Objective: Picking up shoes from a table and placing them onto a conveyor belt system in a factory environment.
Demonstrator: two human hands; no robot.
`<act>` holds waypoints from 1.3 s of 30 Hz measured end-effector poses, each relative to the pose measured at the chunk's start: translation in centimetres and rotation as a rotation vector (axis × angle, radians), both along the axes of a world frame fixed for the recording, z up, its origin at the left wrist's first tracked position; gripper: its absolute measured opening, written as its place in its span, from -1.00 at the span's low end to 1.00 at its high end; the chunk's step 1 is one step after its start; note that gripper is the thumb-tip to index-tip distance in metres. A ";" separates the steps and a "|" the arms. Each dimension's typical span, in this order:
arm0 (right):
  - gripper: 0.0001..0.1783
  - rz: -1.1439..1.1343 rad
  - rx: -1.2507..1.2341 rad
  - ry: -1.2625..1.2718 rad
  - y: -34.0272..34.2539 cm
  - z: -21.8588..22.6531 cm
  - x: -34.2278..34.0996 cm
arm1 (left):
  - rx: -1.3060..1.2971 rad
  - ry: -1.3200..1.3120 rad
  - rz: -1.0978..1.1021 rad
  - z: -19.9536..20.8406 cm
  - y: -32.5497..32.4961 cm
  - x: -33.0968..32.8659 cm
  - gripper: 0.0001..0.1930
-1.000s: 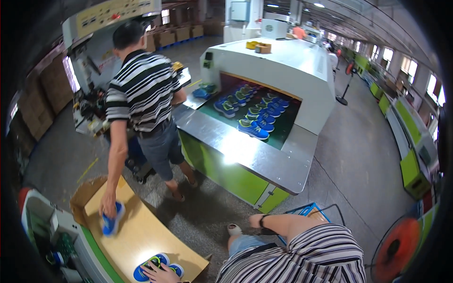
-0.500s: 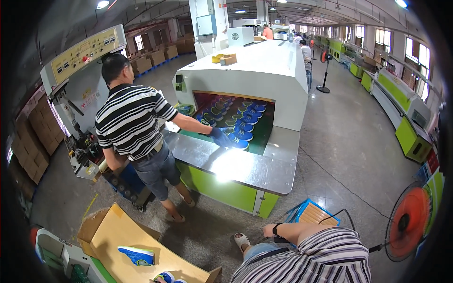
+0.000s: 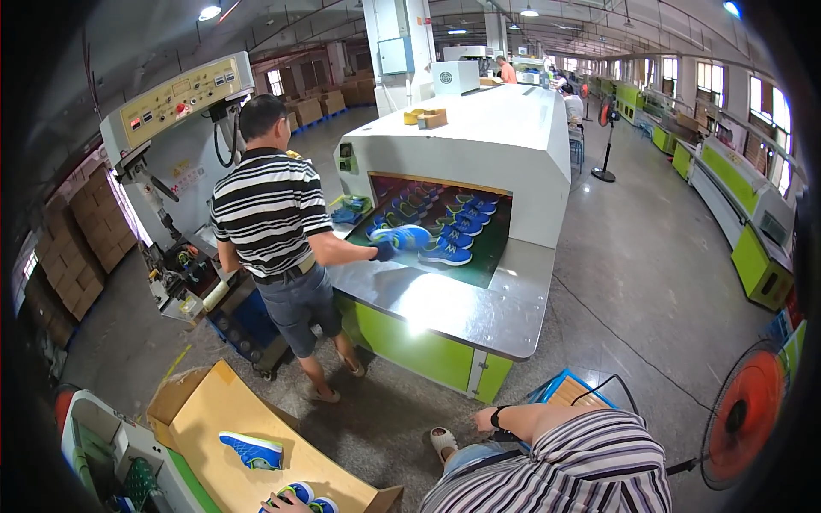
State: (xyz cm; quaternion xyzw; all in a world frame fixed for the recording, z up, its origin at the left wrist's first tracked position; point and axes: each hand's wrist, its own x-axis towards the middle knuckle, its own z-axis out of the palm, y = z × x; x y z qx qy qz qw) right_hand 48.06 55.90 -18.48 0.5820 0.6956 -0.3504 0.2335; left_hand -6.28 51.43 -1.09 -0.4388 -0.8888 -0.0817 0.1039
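At the bottom edge, my left hand (image 3: 289,504) has its fingers over a blue sports shoe (image 3: 299,491) with a light sole; part of the hand is cut off by the frame. Another blue shoe (image 3: 324,505) is right beside it. A single blue shoe (image 3: 252,450) lies on its side on the tan board (image 3: 214,415). My right hand (image 3: 486,419), with a dark band at its wrist, is low by my leg; its fingers are too small to make out. A co-worker's gloved hand (image 3: 384,250) holds a blue shoe (image 3: 404,237) above the conveyor.
Rows of blue shoes (image 3: 469,224) stand on the green belt in the white tunnel machine (image 3: 462,141). A metal ledge (image 3: 385,282) fronts it. The co-worker (image 3: 272,205) stands between this and a control-panel machine (image 3: 184,94). A blue-framed stool (image 3: 560,392) and a red fan (image 3: 744,410) are at right.
The co-worker has lifted a shoe off the belt and drawn it leftward. My left hand has come further into view on the shoe. The view has shifted slightly.
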 end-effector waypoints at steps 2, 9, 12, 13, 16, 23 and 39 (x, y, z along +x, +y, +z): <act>-0.60 -0.013 0.039 -0.005 0.0 -2.2 1.3 | 0.050 -0.028 0.016 0.4 0.1 0.5 -0.43; -0.59 -0.171 0.024 0.066 -1.3 2.1 0.3 | 0.007 -0.064 0.060 0.4 0.1 0.4 -0.42; -0.59 -0.165 0.031 0.056 -2.1 3.9 -0.6 | 0.020 -0.060 0.047 0.2 -0.1 0.2 -0.41; -0.59 -0.167 0.030 0.056 -2.2 3.3 -0.5 | 0.031 -0.051 0.042 0.2 -0.1 0.2 -0.40; -0.62 -0.014 0.033 0.034 -2.4 1.3 0.0 | 0.018 -0.032 0.015 1.0 0.0 0.7 -0.40; -0.61 0.224 0.062 -0.008 -1.9 -3.7 0.8 | 0.051 0.015 0.002 0.1 -0.1 0.2 -0.43; -0.62 -0.075 0.020 0.059 -2.5 5.0 -1.4 | 0.030 -0.029 0.051 -0.1 -0.3 0.2 -0.42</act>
